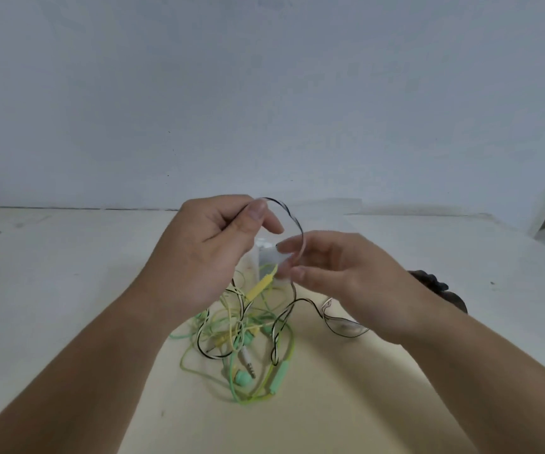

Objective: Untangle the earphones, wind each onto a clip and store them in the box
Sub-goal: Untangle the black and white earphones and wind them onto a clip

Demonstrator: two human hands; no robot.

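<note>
The step in hand looks like untangling; the left hand (212,253) pinches the striped cord (294,217) between thumb and forefinger; the right hand (346,280), just right of it, pinches the same cord lower down against a small pale piece (276,260), maybe a clip, too blurred to tell; the cord arcs between them. Its remainder trails down into the tangle (241,332) of green and yellow earphones on the cream mat (330,388), nearer the person. Next, I judge, the striped cord needs drawing gently free of those loops without tightening knots.
</note>
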